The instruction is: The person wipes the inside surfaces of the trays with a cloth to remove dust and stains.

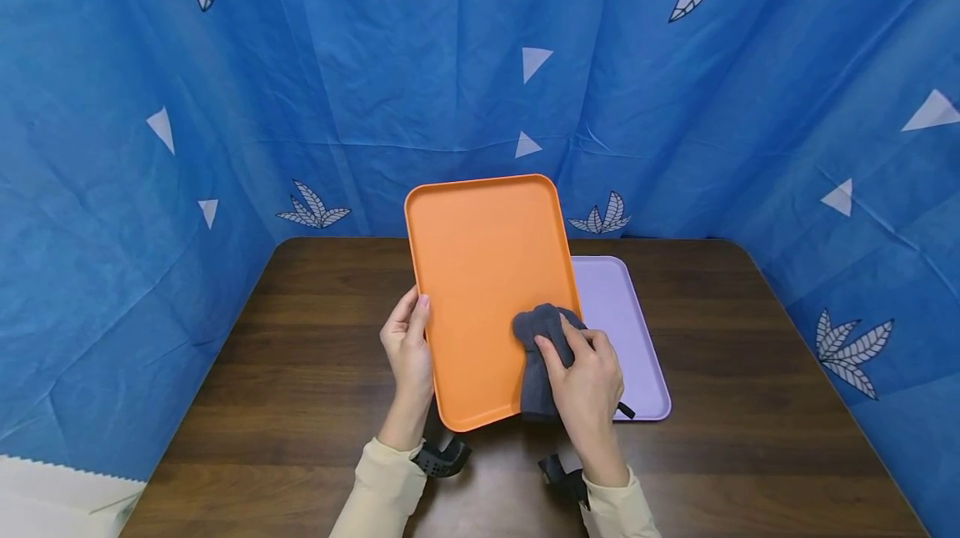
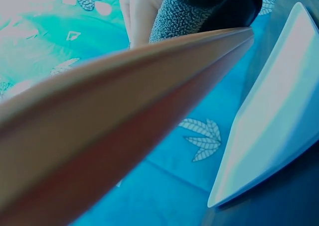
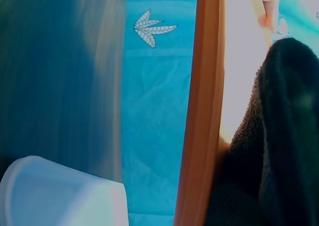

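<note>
An orange rectangular tray (image 1: 480, 263) is held up at a tilt over the table, its inner face toward the head camera. My left hand (image 1: 408, 346) grips its left edge, thumb on the rim and fingers behind. On the tray's lower right part my right hand (image 1: 588, 379) holds a bunched dark grey cloth (image 1: 536, 379) against the surface, thumb and fingers pinching it. The cloth's lower end hangs past the tray's bottom edge. In the right wrist view the fuzzy cloth (image 3: 244, 136) lies close along the tray's inner side.
A lilac tray (image 1: 626, 338) lies flat on the dark wooden table (image 1: 300, 371), partly hidden behind the orange tray and my right hand. Blue patterned curtains (image 1: 390, 87) hang behind the table and along both sides. White material (image 1: 60, 496) shows at the lower left.
</note>
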`<state>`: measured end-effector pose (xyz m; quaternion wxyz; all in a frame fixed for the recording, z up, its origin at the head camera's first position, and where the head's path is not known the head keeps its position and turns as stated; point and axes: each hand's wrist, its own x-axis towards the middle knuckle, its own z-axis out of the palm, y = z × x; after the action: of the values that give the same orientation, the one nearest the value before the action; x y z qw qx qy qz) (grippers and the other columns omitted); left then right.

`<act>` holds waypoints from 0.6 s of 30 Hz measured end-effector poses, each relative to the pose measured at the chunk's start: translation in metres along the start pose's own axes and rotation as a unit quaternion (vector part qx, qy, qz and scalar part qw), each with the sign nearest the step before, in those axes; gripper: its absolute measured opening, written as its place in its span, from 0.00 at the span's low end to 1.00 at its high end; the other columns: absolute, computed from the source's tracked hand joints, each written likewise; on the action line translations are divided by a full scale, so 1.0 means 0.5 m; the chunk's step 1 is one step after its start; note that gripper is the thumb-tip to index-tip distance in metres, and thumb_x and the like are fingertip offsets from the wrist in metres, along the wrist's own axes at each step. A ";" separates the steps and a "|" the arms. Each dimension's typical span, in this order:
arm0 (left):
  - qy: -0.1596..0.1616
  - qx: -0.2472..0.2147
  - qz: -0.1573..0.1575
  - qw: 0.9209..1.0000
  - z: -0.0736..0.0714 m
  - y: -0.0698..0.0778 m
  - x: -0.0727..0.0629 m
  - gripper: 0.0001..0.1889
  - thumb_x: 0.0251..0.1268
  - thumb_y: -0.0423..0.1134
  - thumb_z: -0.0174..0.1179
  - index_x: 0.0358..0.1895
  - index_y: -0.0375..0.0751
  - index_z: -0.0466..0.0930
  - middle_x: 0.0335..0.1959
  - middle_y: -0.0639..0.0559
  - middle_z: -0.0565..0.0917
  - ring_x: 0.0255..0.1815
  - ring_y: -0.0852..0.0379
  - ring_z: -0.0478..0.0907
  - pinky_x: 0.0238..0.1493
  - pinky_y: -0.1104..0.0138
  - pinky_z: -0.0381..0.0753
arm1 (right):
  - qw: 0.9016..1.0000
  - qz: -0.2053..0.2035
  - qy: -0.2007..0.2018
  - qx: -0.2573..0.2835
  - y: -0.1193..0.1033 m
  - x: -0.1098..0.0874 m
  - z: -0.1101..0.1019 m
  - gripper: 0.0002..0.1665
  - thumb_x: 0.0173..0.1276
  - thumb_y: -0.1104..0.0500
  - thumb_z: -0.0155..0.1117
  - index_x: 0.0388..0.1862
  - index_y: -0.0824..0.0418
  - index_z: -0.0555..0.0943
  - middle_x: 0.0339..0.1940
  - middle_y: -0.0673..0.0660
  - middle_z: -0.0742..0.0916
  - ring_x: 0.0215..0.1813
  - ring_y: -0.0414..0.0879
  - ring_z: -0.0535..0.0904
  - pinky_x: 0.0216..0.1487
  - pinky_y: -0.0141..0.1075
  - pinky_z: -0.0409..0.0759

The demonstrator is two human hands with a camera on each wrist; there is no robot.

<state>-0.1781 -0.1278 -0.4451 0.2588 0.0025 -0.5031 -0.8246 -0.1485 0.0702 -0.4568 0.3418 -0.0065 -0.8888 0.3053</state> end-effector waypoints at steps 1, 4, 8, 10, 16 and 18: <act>-0.001 0.000 0.000 1.000 0.000 0.000 0.000 0.18 0.72 0.35 0.55 0.57 0.25 0.77 0.39 0.56 0.87 0.36 0.62 0.85 0.39 0.70 0.84 | 1.000 -0.003 0.000 0.000 -0.001 -0.001 0.000 0.26 0.53 0.49 0.78 0.49 0.62 0.87 0.35 0.64 0.83 0.36 0.58 0.80 0.33 0.51 0.79; -0.001 0.000 -0.002 1.000 0.001 0.000 -0.001 0.18 0.72 0.36 0.56 0.57 0.26 0.77 0.40 0.55 0.87 0.36 0.62 0.85 0.39 0.70 0.85 | 1.000 -0.013 0.000 0.000 -0.006 -0.007 0.001 0.27 0.52 0.49 0.78 0.48 0.62 0.87 0.33 0.64 0.82 0.34 0.57 0.80 0.32 0.50 0.79; 0.000 0.001 -0.004 1.000 0.000 -0.001 -0.002 0.18 0.72 0.36 0.56 0.57 0.26 0.77 0.40 0.55 0.87 0.36 0.62 0.85 0.39 0.70 0.85 | 0.999 -0.034 -0.001 0.004 -0.018 -0.018 0.004 0.26 0.51 0.50 0.79 0.47 0.62 0.87 0.32 0.63 0.82 0.32 0.56 0.80 0.30 0.48 0.79; 0.002 0.001 -0.003 1.000 0.001 -0.002 -0.001 0.17 0.72 0.36 0.56 0.56 0.26 0.77 0.40 0.55 0.87 0.36 0.62 0.85 0.39 0.70 0.84 | 0.999 -0.043 -0.004 0.005 -0.025 -0.023 0.005 0.26 0.51 0.50 0.79 0.47 0.62 0.87 0.32 0.62 0.82 0.32 0.55 0.79 0.29 0.47 0.79; 0.009 -0.001 0.001 1.000 0.002 -0.002 0.000 0.17 0.71 0.35 0.56 0.55 0.25 0.78 0.39 0.56 0.87 0.36 0.63 0.84 0.39 0.71 0.84 | 0.997 -0.069 -0.017 0.011 -0.049 -0.038 0.007 0.27 0.50 0.49 0.80 0.49 0.59 0.87 0.32 0.60 0.82 0.31 0.52 0.79 0.25 0.43 0.78; 0.010 -0.001 0.002 1.000 0.003 -0.002 0.000 0.17 0.71 0.35 0.56 0.55 0.25 0.78 0.39 0.56 0.87 0.37 0.63 0.84 0.39 0.71 0.84 | 0.997 -0.080 -0.019 0.012 -0.055 -0.043 0.009 0.27 0.50 0.49 0.80 0.49 0.59 0.87 0.32 0.60 0.81 0.31 0.51 0.78 0.24 0.42 0.77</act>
<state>-0.1791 -0.1265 -0.4453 0.2660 0.0095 -0.4994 -0.8245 -0.1293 0.0405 -0.4573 0.3487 0.0749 -0.8888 0.2879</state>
